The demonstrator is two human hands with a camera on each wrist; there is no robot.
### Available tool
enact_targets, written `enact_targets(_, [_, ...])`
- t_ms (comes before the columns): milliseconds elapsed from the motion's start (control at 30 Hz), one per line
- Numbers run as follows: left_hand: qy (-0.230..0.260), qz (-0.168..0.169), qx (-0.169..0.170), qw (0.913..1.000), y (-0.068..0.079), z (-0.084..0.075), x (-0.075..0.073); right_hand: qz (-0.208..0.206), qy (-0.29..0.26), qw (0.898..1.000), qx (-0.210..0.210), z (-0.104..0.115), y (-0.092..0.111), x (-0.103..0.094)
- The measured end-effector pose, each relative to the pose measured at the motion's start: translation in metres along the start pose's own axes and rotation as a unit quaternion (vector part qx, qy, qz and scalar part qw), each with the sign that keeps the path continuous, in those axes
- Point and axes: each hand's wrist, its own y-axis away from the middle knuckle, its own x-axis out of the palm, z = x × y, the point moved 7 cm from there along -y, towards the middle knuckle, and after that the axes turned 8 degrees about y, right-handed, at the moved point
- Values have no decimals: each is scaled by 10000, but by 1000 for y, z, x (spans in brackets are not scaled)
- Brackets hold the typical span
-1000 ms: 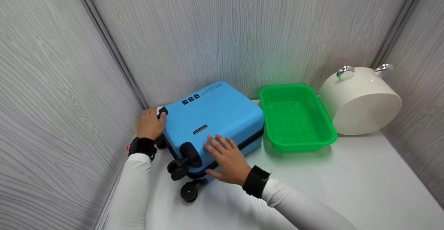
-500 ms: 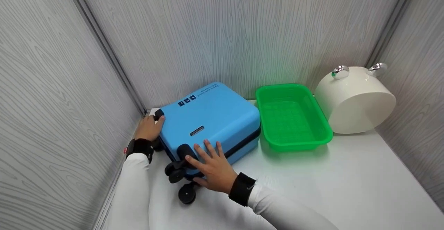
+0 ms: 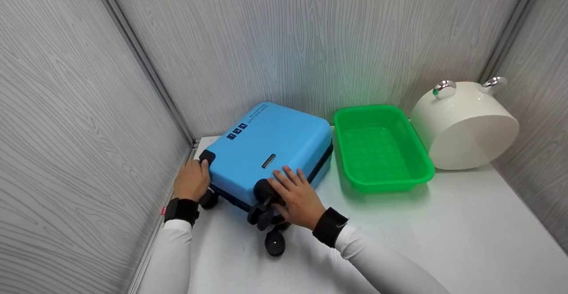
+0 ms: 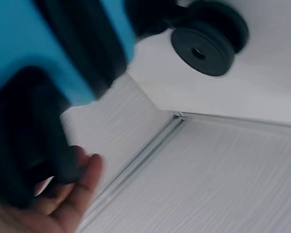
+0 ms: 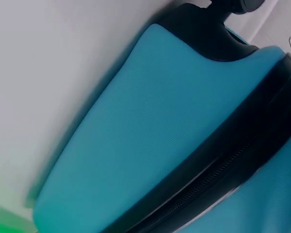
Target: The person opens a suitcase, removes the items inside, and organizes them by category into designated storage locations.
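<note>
A small blue suitcase [image 3: 275, 139] with black caster wheels lies flat on the white table. At its left corner, my left hand [image 3: 191, 179] grips a caster wheel; in the left wrist view its fingers [image 4: 85, 187] curl round that black wheel [image 4: 31, 141]. My right hand [image 3: 298, 198] rests on the near corner with fingers spread over the blue shell, its thumb beside the near caster wheel [image 3: 262, 216]. The right wrist view shows the suitcase's side with a black zipper band [image 5: 208, 177], and no part of the hand.
Right of the suitcase stands a green plastic basket [image 3: 386, 183]. Beyond it a cream drum-shaped object [image 3: 475, 143] with two chrome loops leans near the back right corner. Wood-grain panels [image 3: 288, 41] wall in the table [image 3: 443, 232] at the back and both sides.
The suitcase has turned counterclockwise seen from above: its near corner swung right, its left corner came closer. The left hand moved nearer with it; the right hand shifted left, then back right.
</note>
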Motion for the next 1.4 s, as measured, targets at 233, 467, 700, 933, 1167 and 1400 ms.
enact_targets(233, [-31, -397, 83, 9992, 21, -19, 4, 141, -1015, 9947, -88, -47, 13, -4])
enact_targets(467, [244, -70, 221, 9994, 42, -33, 21, 197, -1232, 9922, -25, -83, 26, -3])
enact_targets(700, [45, -314, 389, 9987, 70, -62, 30, 195, -1009, 9947, 53, -112, 36, -6])
enact_targets(933, [-1405, -1654, 1126, 9696, 95, -100, 35, 630, -1040, 9924, 180, -130, 31, -18])
enact_targets(1167, [-697, -1929, 3048, 9301, 129, -159, 80, 1279, -2312, 9527, 1500, -125, 26, -24])
enact_targets(1400, [-277, -421, 2852, 9571, 138, -186, 149, 1384, -2525, 9152, 2820, -106, 10, -25])
